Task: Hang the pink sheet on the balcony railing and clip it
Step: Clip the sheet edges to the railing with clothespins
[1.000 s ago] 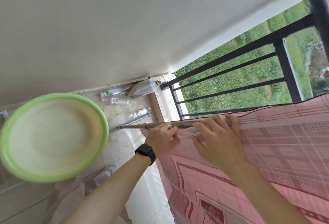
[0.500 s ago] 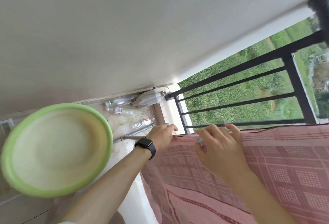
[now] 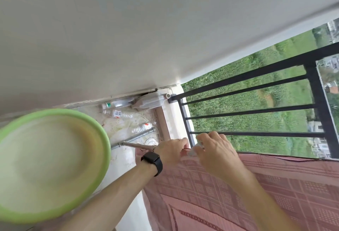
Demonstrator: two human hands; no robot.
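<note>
The pink checked sheet [image 3: 256, 190] hangs over a thin metal rod [image 3: 135, 145] that runs along in front of the black balcony railing [image 3: 256, 109]. My left hand [image 3: 171, 151], with a black watch on the wrist, grips the sheet's left end where it lies on the rod. My right hand [image 3: 214, 150] is just beside it on the sheet's top edge, with a small clear clip [image 3: 195, 149] between its fingers. The clip's jaws are mostly hidden by my fingers.
A green-rimmed basin [image 3: 49, 164] fills the left foreground, close to the camera. Several empty plastic bottles [image 3: 117, 113] and a grey pipe [image 3: 135, 137] lie on the tiled floor in the corner. A white wall [image 3: 128, 29] spans the upper view. Fields lie beyond the railing.
The view has tilted and shifted. Both hands have slid left along the rod to the sheet's end and come closer together, the right hand bringing the clip with it.
</note>
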